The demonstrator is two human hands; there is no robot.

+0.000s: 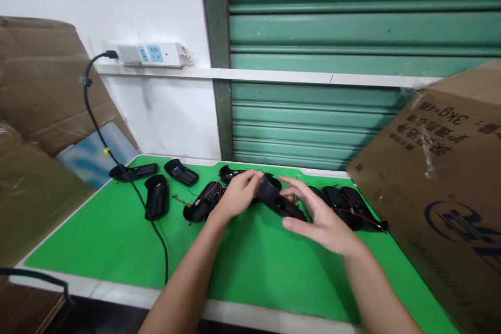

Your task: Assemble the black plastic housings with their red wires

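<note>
A curved black plastic part (270,190) is up over the green mat, between my two hands. My left hand (242,193) has its fingers closed on the part's left end. On the other side, my right hand (313,214) has thumb and fingers spread around the part's right end, not closed on it. Just left of my left hand lie black parts with thin red wires (203,202). More wired black parts (352,206) lie in a row to the right of my right hand, partly hidden behind it.
Three black shells, one of them upright-looking (157,197), lie at the mat's left. A black cable (136,188) hangs from a white power strip (164,55) across the mat (117,240). Cardboard stands left and right (438,167); a green shutter (313,36) is behind.
</note>
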